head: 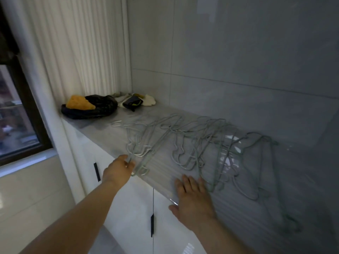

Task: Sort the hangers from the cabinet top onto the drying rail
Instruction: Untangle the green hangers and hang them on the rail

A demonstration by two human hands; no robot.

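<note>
Many grey-green hangers (192, 143) lie tangled across the grey cabinet top (110, 131). At its front edge the person's left hand (119, 168) pinches the nearest hanger's corner, while the right hand (192, 197) lies flat, fingers straight, just beside the pile. A black bag (99, 107) sits by the white curtain (73, 52).

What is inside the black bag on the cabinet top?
The black bag holds an orange-yellow lump, partly showing; anything beneath it is covered by the bag's folds.
</note>
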